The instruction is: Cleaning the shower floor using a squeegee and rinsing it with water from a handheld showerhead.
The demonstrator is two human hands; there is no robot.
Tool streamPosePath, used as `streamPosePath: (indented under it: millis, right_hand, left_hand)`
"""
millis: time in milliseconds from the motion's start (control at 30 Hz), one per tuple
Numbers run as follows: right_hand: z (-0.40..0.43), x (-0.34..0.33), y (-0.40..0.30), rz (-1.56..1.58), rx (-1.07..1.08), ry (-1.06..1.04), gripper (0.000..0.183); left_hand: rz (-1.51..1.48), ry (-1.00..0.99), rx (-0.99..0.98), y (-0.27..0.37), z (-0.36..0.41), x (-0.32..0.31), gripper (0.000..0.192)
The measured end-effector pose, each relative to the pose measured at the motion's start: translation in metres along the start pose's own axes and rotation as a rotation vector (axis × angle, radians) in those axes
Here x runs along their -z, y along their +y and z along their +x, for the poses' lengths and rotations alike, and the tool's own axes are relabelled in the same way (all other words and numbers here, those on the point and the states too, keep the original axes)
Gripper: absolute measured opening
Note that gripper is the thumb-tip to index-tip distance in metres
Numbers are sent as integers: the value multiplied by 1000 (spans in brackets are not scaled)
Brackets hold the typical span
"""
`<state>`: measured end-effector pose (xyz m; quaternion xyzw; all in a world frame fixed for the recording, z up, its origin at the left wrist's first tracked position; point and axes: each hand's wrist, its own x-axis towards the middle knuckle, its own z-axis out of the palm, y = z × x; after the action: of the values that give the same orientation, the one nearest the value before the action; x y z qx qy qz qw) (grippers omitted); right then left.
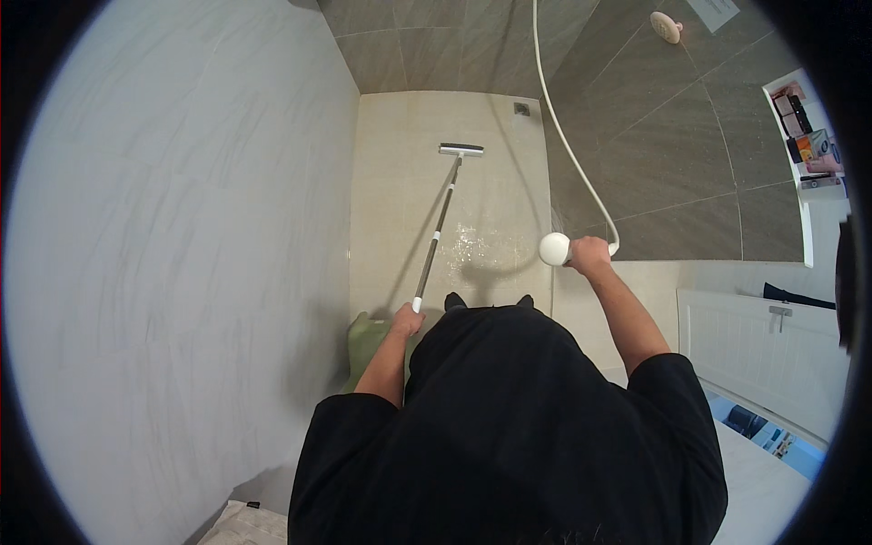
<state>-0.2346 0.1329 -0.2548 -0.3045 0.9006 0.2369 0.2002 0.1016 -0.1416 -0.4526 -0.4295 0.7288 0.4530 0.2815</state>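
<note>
My left hand (407, 320) grips the white end of a long pole, part of a floor brush or squeegee (462, 150) whose dark-edged head rests on the beige floor (402, 136). My right hand (589, 255) is closed around the handle of a white shower head (555, 249). A white hose (569, 143) runs from that handle up past the top of the view. Fine spray shows beside the shower head, near the grey tiled wall. Wet, shiny patches lie on the floor ahead of my feet.
A square floor drain (522, 109) sits in the far right corner. Pale wall panels (191, 238) stand at left, with a green object (366, 344) beside my left arm. At right are a niche with toiletries (814, 146), a pink wall-mounted item (665, 28) and a white door (736, 334).
</note>
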Motion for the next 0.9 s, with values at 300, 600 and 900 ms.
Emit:
streamPosePath:
  millis: [300,600,900]
  right_hand:
    - [7,-15,26,-155,-66,32,34]
    - [9,-8,7,-183,-52,29,33]
    - [9,-15,4,-208,-17,30,29]
  left_hand:
    - [-3,-31,-6,-15,14,-3,47]
    - [-24,-35,19,-23,23,-9,45]
    - [36,24,-14,-16,17,-8,47]
